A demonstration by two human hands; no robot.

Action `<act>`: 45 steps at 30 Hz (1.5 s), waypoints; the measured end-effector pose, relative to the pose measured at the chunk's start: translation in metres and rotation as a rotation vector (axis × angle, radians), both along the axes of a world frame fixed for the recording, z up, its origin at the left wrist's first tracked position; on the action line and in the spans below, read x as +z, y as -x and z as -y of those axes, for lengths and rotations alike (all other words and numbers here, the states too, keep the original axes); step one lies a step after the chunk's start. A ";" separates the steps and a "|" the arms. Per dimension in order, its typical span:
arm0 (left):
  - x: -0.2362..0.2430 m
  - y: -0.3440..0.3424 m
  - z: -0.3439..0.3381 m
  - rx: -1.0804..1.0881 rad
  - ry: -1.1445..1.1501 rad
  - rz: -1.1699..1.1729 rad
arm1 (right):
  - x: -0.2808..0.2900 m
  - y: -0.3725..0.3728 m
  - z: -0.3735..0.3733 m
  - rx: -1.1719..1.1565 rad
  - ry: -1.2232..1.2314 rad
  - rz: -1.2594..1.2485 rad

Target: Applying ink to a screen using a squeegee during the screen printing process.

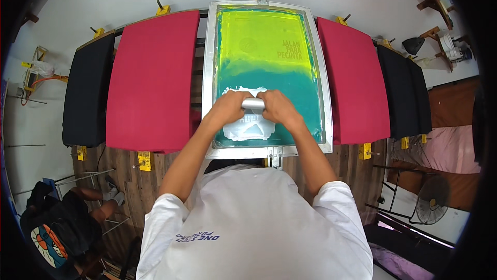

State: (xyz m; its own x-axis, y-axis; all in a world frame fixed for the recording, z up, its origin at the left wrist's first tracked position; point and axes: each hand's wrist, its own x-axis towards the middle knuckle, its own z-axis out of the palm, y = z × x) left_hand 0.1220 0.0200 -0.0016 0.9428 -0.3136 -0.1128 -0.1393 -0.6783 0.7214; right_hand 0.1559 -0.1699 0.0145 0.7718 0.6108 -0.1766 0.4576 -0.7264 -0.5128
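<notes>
A printing screen in a silver frame (pixel 323 62) lies in front of me, its mesh yellow-green at the far part and teal nearer me. My left hand (pixel 228 106) and my right hand (pixel 277 106) both grip a silver bar-shaped squeegee (pixel 253 103) over the near half of the screen. A patch of white ink (pixel 248 130) spreads beneath and around the squeegee; its lower edge is partly hidden by my hands.
Red fabric-covered boards (pixel 150 78) (pixel 352 83) flank the screen, with black ones (pixel 85 93) (pixel 404 88) beyond, on a rail with yellow clamps (pixel 145 160). A person in black (pixel 59 223) is at lower left, a fan (pixel 432 199) at lower right.
</notes>
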 end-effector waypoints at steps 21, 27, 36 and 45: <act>-0.012 0.127 0.025 0.137 0.087 -0.002 | -0.009 0.111 0.003 -0.023 0.023 0.079; -0.013 0.057 0.015 0.219 0.039 0.180 | 0.008 0.039 -0.013 0.010 0.134 0.168; -0.042 0.082 0.029 0.126 -0.097 0.097 | -0.024 0.064 0.001 -0.046 0.045 0.115; -0.014 0.106 0.024 0.038 -0.030 0.079 | 0.004 0.090 0.009 0.027 0.055 -0.007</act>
